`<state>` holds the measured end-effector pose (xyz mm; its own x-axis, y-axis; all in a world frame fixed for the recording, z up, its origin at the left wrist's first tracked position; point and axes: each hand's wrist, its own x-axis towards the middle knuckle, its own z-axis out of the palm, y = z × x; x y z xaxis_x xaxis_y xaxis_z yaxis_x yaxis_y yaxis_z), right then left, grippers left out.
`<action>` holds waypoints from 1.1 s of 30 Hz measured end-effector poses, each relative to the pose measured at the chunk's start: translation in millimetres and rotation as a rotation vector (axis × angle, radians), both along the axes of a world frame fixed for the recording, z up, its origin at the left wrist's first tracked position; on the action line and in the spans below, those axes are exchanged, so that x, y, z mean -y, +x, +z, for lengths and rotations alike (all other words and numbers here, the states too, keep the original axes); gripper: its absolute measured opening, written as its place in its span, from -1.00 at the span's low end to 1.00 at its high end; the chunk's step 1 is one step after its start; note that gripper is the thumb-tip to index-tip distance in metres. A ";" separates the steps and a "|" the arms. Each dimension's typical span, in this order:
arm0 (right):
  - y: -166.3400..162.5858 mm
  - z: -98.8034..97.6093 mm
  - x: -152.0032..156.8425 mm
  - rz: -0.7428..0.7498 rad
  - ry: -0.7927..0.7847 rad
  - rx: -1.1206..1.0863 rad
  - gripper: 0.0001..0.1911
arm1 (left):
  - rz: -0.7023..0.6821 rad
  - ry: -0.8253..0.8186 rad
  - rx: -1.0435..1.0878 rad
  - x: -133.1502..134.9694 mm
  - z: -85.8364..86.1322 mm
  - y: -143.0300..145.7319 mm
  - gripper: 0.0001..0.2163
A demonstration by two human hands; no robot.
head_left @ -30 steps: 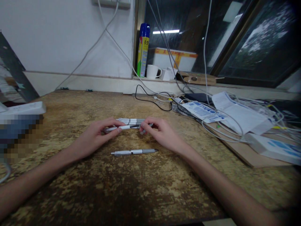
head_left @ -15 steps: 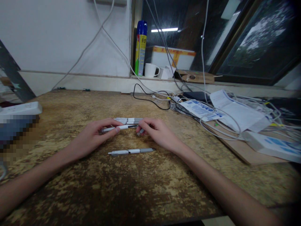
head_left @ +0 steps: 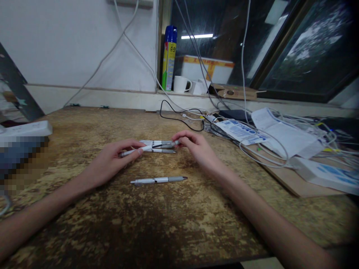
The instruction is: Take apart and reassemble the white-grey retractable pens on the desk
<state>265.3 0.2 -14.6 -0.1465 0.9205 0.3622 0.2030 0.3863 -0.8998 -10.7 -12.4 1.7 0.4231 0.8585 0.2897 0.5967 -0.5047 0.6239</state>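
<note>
1. The left hand (head_left: 117,157) is clamping a white pen barrel (head_left: 146,148) between thumb and fingers, holding it over the middle of the table (head_left: 134,224) with its open end facing the other hand. That pinch is looking well placed, since the end is being left uncovered.

2. A thin dark refill (head_left: 158,146) is poking out of the barrel, sloping slightly upward to the right. It is probably the delicate part, so any sideways push would be risking a bend.

3. The right hand (head_left: 198,150) is pinching a small greyish piece (head_left: 176,142) with thumb and fingertips, close to the refill's free end. From where I am standing, I can't tell whether the two are touching.

4. For handling these parts well, I would be lining up piece, refill and barrel on one straight line, steadying the left wrist and letting the right fingertips do the fine work with little force.

5. Loose pens (head_left: 157,142) are lying just behind the held parts, and one pen (head_left: 165,151) is resting right below the refill; a dipping knuckle could be knocking it.

6. Another pen (head_left: 159,180) is lying nearer the person, safely apart from both hands.
</note>
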 end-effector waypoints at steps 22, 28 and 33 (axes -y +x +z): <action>-3.6 4.8 4.0 0.071 -0.025 -0.086 -0.86 | -0.022 -0.014 -0.023 0.2 0.5 -0.3 -0.64; -8.7 6.2 8.9 0.061 0.017 0.008 -0.88 | -0.061 0.000 -0.021 3.8 1.7 0.2 -0.69; -16.3 7.8 17.8 0.158 -0.007 0.014 -0.91 | -0.094 -0.019 -0.016 4.3 1.8 1.3 -0.69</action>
<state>249.0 -17.6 -6.8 -0.2944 0.8882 0.3528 0.1529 0.4082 -0.9000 -9.5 -16.6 3.5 0.5064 0.8199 0.2669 0.5571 -0.5473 0.6246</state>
